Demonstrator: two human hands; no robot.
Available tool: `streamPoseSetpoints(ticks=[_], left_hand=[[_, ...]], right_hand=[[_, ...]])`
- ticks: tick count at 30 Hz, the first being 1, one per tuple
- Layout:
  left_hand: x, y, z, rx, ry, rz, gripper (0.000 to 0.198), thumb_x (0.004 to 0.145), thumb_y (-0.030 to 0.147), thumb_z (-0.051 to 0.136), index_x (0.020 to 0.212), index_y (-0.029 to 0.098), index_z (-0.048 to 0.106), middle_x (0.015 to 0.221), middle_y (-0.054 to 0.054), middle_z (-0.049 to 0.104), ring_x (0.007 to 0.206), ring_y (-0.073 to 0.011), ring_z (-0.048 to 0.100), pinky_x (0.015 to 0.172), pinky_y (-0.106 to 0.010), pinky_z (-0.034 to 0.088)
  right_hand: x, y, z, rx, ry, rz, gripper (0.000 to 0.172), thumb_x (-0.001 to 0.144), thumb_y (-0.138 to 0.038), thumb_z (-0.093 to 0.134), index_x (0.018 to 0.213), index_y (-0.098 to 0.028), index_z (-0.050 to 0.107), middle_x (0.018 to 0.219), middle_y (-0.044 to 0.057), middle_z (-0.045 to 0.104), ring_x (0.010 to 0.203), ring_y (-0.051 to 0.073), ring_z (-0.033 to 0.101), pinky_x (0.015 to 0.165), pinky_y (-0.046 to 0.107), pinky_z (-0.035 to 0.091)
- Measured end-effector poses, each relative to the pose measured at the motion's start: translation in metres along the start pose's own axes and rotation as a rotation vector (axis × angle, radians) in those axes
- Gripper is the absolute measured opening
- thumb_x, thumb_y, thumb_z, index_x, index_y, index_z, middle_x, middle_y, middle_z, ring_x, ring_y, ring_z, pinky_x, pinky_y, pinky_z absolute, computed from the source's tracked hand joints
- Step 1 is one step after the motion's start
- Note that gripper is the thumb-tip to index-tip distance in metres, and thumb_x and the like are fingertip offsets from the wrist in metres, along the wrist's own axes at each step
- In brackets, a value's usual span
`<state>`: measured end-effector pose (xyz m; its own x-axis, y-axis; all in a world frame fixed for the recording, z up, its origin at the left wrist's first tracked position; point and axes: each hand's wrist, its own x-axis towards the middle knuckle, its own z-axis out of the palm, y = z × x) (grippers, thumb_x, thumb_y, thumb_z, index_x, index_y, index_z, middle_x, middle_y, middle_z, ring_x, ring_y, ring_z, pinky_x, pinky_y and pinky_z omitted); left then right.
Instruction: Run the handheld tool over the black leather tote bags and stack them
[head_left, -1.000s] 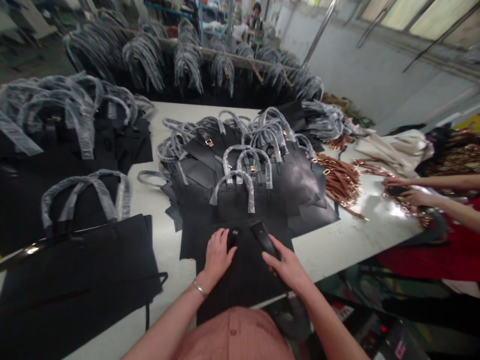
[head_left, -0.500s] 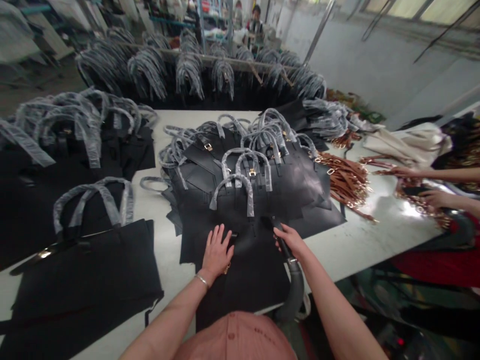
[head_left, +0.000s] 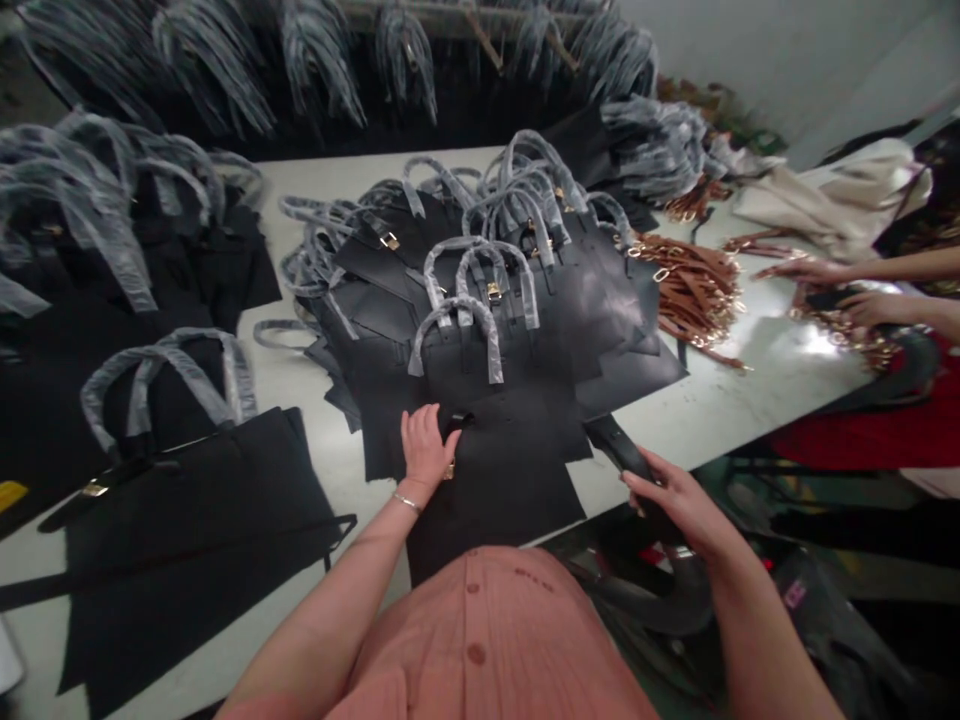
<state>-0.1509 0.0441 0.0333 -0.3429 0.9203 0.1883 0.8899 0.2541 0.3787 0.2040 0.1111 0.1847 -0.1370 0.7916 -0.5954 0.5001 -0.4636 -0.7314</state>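
My left hand (head_left: 425, 445) lies on a black leather bag panel (head_left: 510, 470), fingers stretched out and thumb apart. A small black strap end (head_left: 459, 420) and a bit of gold-coloured metal (head_left: 449, 469) show beside it. In my right hand (head_left: 667, 495) is a black hand-held nozzle (head_left: 619, 445) with a thick grey-black hose (head_left: 686, 600) bending down below the table edge. The nozzle's flat tip is over the panels' right edge; whether it touches them I cannot tell. Just beyond my hands stand plastic-wrapped bag handles (head_left: 457, 335) on overlapping black panels.
More black bag pieces with wrapped handles (head_left: 169, 385) cover the left side of the white table (head_left: 349, 490). Brown straps with gold clips (head_left: 694, 295) lie at right, near a co-worker's hands (head_left: 874, 305). A rack of wrapped handles (head_left: 322, 60) runs along the back.
My right hand has swung the nozzle right and toward me, off the panel's middle to its right side. My left hand stays on the panel. The view has tilted down.
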Motion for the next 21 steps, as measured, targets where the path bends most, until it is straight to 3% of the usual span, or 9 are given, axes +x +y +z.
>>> streamPoseSetpoints(ticks=[4, 9, 12, 17, 21], left_hand=[[0.020, 0.002, -0.022, 0.195, -0.088, -0.228, 0.078, 0.073, 0.059, 0.066, 0.127, 0.008, 0.042, 0.121, -0.022, 0.055, 0.116, -0.0363, 0.050, 0.102, -0.051, 0.031], [0.036, 0.002, -0.040, 0.227, -0.288, -0.400, 0.066, 0.066, 0.060, 0.073, 0.104, 0.012, 0.053, 0.094, -0.015, 0.067, 0.096, -0.0323, 0.062, 0.087, -0.041, 0.041], [0.039, -0.005, -0.043, 0.137, -0.371, -0.420, 0.057, 0.069, 0.055, 0.074, 0.103, 0.013, 0.054, 0.092, -0.015, 0.069, 0.092, -0.0299, 0.066, 0.079, -0.034, 0.044], [0.028, -0.036, -0.053, -0.074, -0.298, -0.353, 0.053, 0.071, 0.045, 0.076, 0.112, 0.018, 0.055, 0.102, -0.011, 0.070, 0.096, -0.0273, 0.066, 0.076, -0.030, 0.046], [0.019, -0.074, -0.086, -0.188, -0.221, -0.348, 0.047, 0.070, 0.041, 0.077, 0.110, 0.022, 0.060, 0.104, -0.005, 0.070, 0.096, -0.0234, 0.066, 0.079, -0.027, 0.046]], right_hand=[[-0.026, 0.031, -0.002, 0.052, 0.081, 0.129, 0.083, 0.067, -0.049, 0.073, 0.137, -0.014, 0.045, 0.055, -0.005, 0.059, 0.047, 0.014, 0.054, 0.044, 0.024, 0.041], [-0.030, 0.060, 0.012, 0.132, 0.087, 0.200, 0.092, 0.064, -0.050, 0.076, 0.140, -0.014, 0.040, 0.056, -0.004, 0.060, 0.049, 0.015, 0.055, 0.046, 0.026, 0.044], [-0.021, 0.068, 0.021, 0.140, 0.036, 0.178, 0.089, 0.066, -0.050, 0.075, 0.140, -0.016, 0.040, 0.057, -0.004, 0.061, 0.051, 0.014, 0.055, 0.047, 0.024, 0.044], [-0.017, 0.069, 0.027, 0.141, 0.004, 0.172, 0.084, 0.065, -0.049, 0.077, 0.135, -0.014, 0.046, 0.058, -0.005, 0.061, 0.051, 0.015, 0.057, 0.046, 0.024, 0.043], [-0.015, 0.084, 0.024, 0.126, 0.038, 0.209, 0.090, 0.062, -0.052, 0.077, 0.138, -0.018, 0.042, 0.053, -0.004, 0.060, 0.048, 0.017, 0.059, 0.043, 0.026, 0.045]])
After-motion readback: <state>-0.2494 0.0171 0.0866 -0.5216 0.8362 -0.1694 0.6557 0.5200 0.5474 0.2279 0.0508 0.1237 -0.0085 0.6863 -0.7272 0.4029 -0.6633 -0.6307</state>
